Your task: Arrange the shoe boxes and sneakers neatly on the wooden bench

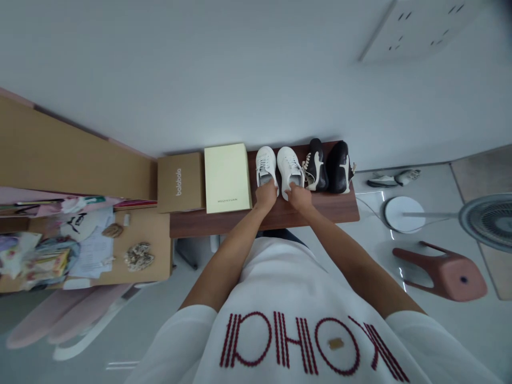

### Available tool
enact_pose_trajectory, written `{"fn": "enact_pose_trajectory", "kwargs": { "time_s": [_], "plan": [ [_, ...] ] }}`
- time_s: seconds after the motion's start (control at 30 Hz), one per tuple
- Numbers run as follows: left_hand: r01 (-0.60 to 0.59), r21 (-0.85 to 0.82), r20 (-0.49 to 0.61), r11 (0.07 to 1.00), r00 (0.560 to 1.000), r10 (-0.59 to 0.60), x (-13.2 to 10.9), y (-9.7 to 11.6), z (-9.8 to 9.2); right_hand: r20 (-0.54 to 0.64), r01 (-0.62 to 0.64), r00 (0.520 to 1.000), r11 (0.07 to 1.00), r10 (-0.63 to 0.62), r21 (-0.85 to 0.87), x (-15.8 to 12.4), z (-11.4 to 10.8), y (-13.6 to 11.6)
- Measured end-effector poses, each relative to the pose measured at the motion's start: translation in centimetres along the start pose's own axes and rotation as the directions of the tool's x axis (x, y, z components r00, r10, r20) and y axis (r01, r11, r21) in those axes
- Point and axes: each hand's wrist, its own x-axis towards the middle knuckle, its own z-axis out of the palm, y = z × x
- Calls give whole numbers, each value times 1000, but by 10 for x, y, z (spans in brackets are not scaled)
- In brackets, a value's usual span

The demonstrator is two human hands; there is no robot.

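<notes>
Two white lace-up sneakers stand side by side on a dark wooden shelf (264,221), toes pointing away from me. My left hand (266,194) grips the heel of the left sneaker (265,168), and my right hand (299,198) grips the heel of the right sneaker (290,170). Just beyond the right sneaker stands a pair of black shoes with white stripes (328,166). To the left of the sneakers lie a pale yellow box (227,178) and a tan "balabala" box (180,181).
A wooden desk (148,234) with papers and clutter lies to the left, with a pink chair (68,320) below it. On the floor to the right are a pair of sandals (394,177), a fan (490,221) and a tipped pink stool (444,273).
</notes>
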Motion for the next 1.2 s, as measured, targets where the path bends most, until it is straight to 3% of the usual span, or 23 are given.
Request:
{"fn": "enact_pose_trajectory", "kwargs": {
  "time_s": [0.3,0.57,0.83,1.03,1.2],
  "plan": [
    [10,43,11,999,1000,-10,16,-6,11,23,34,999,997,-33,-74,19,6,-11],
    [30,64,27,997,999,-32,17,-8,18,70,38,997,998,-34,-57,25,8,-21],
    [17,-7,8,1000,1000,-17,9,-9,5,17,55,998,998,-55,-39,19,0,-18],
    [-79,27,-51,997,995,80,10,9,-5,-118,28,993,998,-22,47,15,-16,0],
    [-198,-4,-14,980,980,198,12,41,8,-217,-50,973,990,78,130,15,-26,36]
  ]
}}
